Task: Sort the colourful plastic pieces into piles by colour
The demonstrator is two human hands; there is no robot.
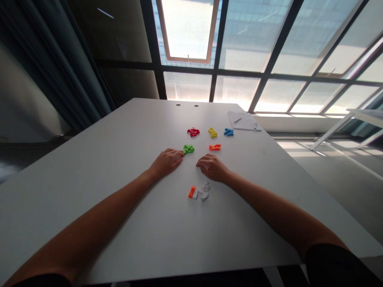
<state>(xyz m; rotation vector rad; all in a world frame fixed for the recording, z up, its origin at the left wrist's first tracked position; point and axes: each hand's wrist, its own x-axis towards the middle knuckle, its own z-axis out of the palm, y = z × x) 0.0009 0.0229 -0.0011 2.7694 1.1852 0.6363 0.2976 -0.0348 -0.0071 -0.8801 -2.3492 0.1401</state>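
Observation:
My left hand [168, 160] rests palm down on the white table [143, 235], fingers stretched out. Its fingertips are right beside a small pile of green plastic pieces [188, 149]; whether they touch is hard to tell. My right hand [213, 166] also lies on the table, fingers loosely extended and pointing left, with nothing visible in it. Just beyond it are orange pieces [214, 147]. Nearer to me, between my forearms, sit an orange-and-white block [192, 192] and several white pieces [204, 193].
Farther back lie separate piles of red pieces [193, 132], yellow pieces [212, 132] and blue pieces [228, 132]. White paper [244, 120] with pen-like items is at the right table edge. Behind stand large windows, with a dark curtain [60, 59] at left.

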